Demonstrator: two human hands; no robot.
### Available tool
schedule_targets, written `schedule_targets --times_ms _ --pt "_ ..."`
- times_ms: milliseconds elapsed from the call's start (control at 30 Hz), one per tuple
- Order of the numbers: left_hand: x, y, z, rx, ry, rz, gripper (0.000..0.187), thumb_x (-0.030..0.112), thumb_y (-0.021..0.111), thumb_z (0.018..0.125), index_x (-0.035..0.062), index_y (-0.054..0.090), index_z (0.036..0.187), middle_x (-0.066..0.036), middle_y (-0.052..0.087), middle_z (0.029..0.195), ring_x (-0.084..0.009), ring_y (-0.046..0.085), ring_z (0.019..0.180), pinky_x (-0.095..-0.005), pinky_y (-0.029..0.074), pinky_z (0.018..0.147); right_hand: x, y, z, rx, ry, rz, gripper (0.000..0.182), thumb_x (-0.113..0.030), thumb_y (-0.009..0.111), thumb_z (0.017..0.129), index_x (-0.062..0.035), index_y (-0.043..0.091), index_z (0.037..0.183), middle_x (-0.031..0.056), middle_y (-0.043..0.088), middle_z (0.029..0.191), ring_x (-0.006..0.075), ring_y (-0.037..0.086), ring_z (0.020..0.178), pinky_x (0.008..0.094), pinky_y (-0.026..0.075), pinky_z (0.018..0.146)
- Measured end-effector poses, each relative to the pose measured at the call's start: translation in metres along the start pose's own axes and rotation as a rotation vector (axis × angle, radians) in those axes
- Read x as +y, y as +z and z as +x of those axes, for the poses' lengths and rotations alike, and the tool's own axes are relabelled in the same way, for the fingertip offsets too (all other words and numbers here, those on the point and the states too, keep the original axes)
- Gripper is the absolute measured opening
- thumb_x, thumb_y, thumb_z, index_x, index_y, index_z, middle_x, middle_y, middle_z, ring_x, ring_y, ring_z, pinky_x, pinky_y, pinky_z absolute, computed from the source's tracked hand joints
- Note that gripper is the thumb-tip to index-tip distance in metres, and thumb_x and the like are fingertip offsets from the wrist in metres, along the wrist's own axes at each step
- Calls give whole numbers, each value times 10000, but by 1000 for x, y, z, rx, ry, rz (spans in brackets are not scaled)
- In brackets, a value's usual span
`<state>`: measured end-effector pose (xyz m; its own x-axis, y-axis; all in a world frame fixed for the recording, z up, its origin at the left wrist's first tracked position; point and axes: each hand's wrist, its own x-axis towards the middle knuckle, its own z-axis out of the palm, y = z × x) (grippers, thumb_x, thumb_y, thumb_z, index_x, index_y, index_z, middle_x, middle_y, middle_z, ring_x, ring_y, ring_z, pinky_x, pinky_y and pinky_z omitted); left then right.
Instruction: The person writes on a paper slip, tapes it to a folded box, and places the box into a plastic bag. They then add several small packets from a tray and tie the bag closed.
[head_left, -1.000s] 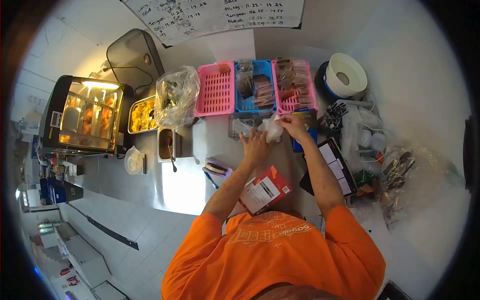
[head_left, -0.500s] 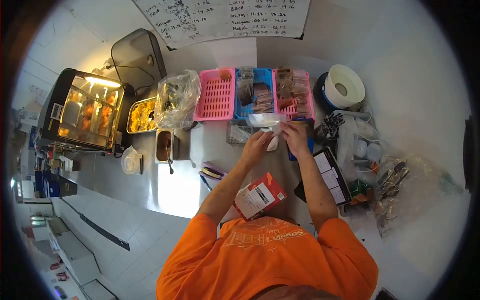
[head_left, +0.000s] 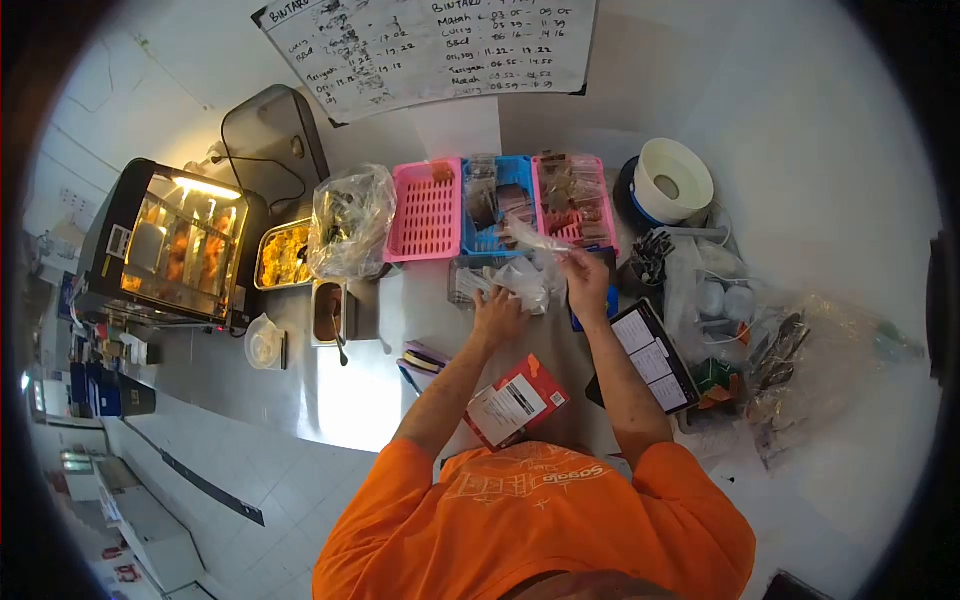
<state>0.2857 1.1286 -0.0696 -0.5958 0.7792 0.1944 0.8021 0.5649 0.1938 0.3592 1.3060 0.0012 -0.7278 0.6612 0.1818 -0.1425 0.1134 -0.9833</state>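
Observation:
My right hand (head_left: pixel 586 280) is closed on a thin clear plastic bag (head_left: pixel 540 240), whose free end reaches left over the front of the blue basket (head_left: pixel 483 240). My left hand (head_left: pixel 497 310) rests with fingers spread on crumpled clear plastic (head_left: pixel 527 284) in a small container in front of the baskets. Dark sachets (head_left: pixel 515 204) lie in the blue basket. More brown sachets (head_left: pixel 575 195) fill the pink basket (head_left: pixel 613 232) on its right. The left pink basket (head_left: pixel 427 212) holds a little at its top end.
A lit food warmer (head_left: pixel 180 245), a tray of yellow food (head_left: pixel 285 257) and a sauce container (head_left: pixel 329 312) stand left. A red-and-white packet (head_left: pixel 517 401) lies near my body. Right are a tablet (head_left: pixel 655 355), a white tub (head_left: pixel 674 182) and plastic bags (head_left: pixel 820 370).
My hands have moved apart. My left hand has dropped down and left onto the crumpled plastic and opened, while my right hand keeps the thin bag, now stretched out to the left.

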Motion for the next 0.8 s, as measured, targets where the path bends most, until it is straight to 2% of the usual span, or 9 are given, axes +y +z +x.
schedule_targets --times_ms 100,200,267,367,433,500,600,700,800 --pt "12 -41 13 -225 -96 -147 434 482 632 838 89 691 1012 -127 671 1056 -265 565 1163 -599 381 976 -22 -1 -9 45 -288 -186 155 -42 629 891 1 655 1038 73 687 966 131 651 915 260 495 819" --pt "14 -63 18 -433 -244 -244 505 473 691 809 71 652 1113 -188 659 1068 -303 628 1044 -463 503 868 -58 4 -18 68 -227 151 178 -23 640 872 -15 622 1049 65 665 977 139 641 940 269 495 826" --pt "26 -121 26 -349 -320 -482 458 365 712 826 64 624 1161 -189 663 1068 -296 661 948 -401 537 774 -59 -3 -21 50 -140 209 195 10 633 860 -18 611 1052 61 653 985 144 637 941 273 497 829" --pt "36 -138 29 8 -251 -1353 396 194 713 841 44 600 1189 -149 679 1050 -254 685 878 -364 558 710 -71 -18 -17 -136 22 223 212 34 616 854 -22 613 1059 66 649 992 139 631 923 269 497 827" --pt "35 -136 23 27 -245 -1734 393 116 693 856 33 573 1221 -121 683 1050 -224 686 886 -358 564 715 -75 -19 -20 -212 137 209 230 34 609 853 -19 617 1076 74 652 1002 136 629 911 265 497 828" --pt "23 -136 21 -292 -365 -1744 423 79 662 880 27 529 1278 -106 677 1066 -203 679 923 -353 571 742 -74 -17 -24 -182 238 202 258 26 608 851 -10 618 1106 80 654 1020 137 627 907 263 498 835" --pt "26 -133 15 -166 -449 -1881 394 75 650 885 19 537 1258 -109 675 1066 -196 672 948 -354 573 774 -70 -13 -35 17 502 912 308 -9 625 844 5 627 1152 79 647 1082 142 624 961 284 500 872" --pt "28 -126 -2 -92 -471 -1908 269 58 627 892 24 609 1158 -94 681 1049 -200 672 946 -356 575 785 -117 3 -65 -65 272 763 340 0 645 829 36 627 1166 98 632 1158 186 626 1041 313 511 897" --pt "45 -142 -24 23 -551 -1988 159 83 642 884 5 669 1020 -76 699 988 -190 672 898 -330 553 779 -115 5 -88 -272 -373 -101 299 -1 651 817 16 661 1115 145 636 1174 251 634 1065 332 516 879"
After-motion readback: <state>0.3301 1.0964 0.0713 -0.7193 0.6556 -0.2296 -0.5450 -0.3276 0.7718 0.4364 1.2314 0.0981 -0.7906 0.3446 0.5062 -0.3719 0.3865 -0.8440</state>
